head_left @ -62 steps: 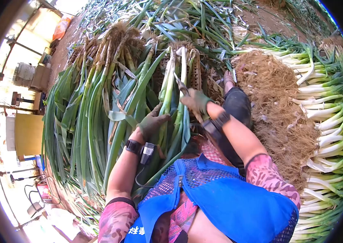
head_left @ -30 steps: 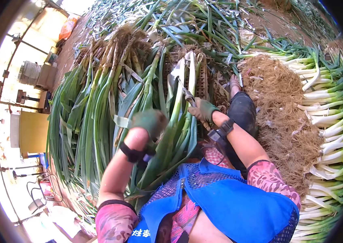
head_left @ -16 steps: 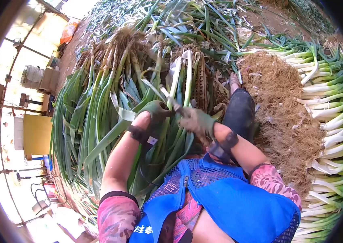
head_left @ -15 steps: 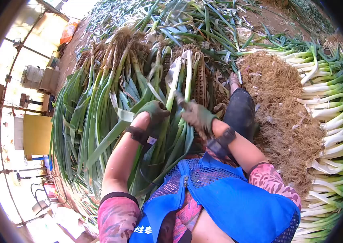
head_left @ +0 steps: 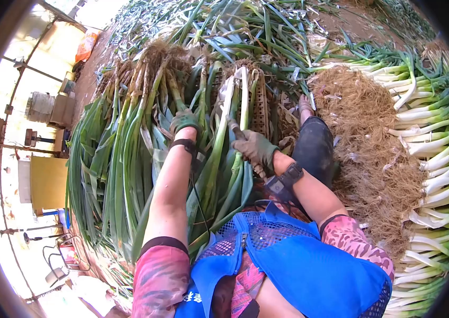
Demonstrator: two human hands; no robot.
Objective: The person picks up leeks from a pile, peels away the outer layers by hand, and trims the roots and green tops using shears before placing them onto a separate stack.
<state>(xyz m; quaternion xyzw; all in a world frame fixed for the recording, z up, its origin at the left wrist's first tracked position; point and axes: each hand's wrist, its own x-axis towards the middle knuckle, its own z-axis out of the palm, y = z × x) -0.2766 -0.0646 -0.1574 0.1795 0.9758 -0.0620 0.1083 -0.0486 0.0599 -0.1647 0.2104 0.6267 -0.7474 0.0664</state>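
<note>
Just now, the gloved left hand [head_left: 185, 122] is down among the leeks [head_left: 113, 159], touching them below their brown roots; its fingers are mostly hidden, so whether it grips a stalk cannot be told. The gloved right hand [head_left: 256, 148] is clenched around a slim tool [head_left: 233, 126], whose tip points up beside two pale stalks [head_left: 225, 100]. These stalks lie between the hands, next to a perforated crate [head_left: 261, 106].

The leeks lie in a thick heap on the person's left, root ends away from the body and green leaves trailing toward it. On the right, past a dark trouser leg [head_left: 312, 151], white leeks [head_left: 431, 148] lie in a long row, their matted roots [head_left: 373, 148] facing the leg. Loose leaves [head_left: 235, 24] cover the ground beyond. An orange bag [head_left: 86, 46] and a yellow board [head_left: 48, 183] are at far left.
</note>
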